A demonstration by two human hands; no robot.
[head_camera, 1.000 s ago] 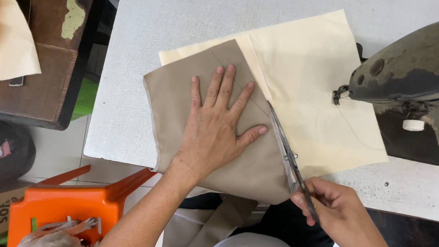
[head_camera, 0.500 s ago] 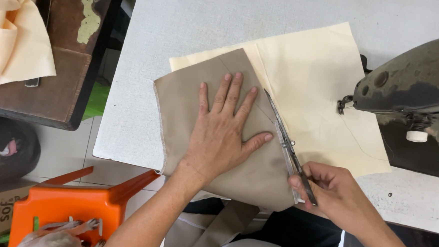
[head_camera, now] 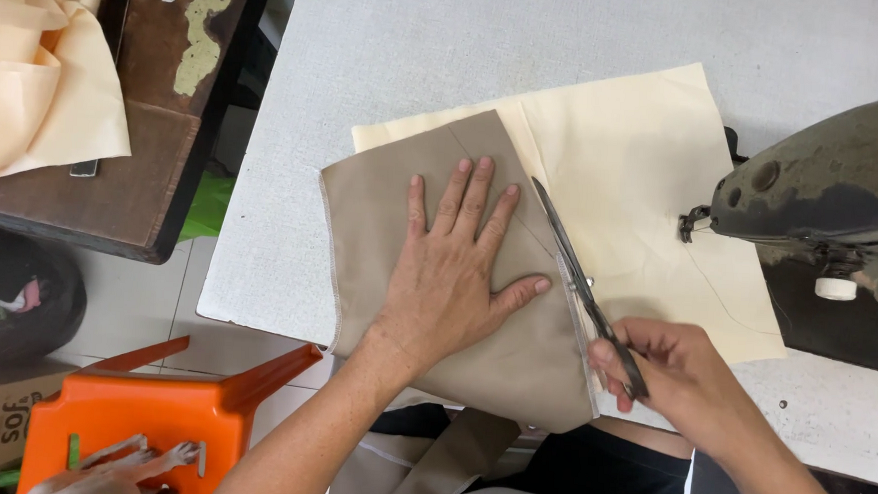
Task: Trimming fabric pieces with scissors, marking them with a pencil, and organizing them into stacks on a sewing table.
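While we look down from the head camera, our left hand (head_camera: 452, 278) lies flat on a taupe fabric piece (head_camera: 400, 235), fingers spread and released, palm pressing the cloth onto the white table (head_camera: 390, 44). That taupe piece sits on top of a cream fabric sheet (head_camera: 643, 168), which spreads out toward the upper right and shows beyond the taupe edge. The taupe cloth overhangs the near edge of the table, its lower corner hanging just above our lap.

Our right hand (head_camera: 678, 375) is clenched around the handles of a pair of scissors (head_camera: 582, 280). The blades point away from us along the right edge of the taupe piece, just beside our left thumb; we cannot tell how far apart the blades stand.

At the right, a dark, worn sewing machine (head_camera: 822, 197) stands on the table, its base touching the cream sheet's edge. At the left, well apart from the hands, a brown wooden table (head_camera: 153, 162) carries folded peach cloth (head_camera: 27, 85). An orange plastic stool (head_camera: 150, 412) stands on the floor below.
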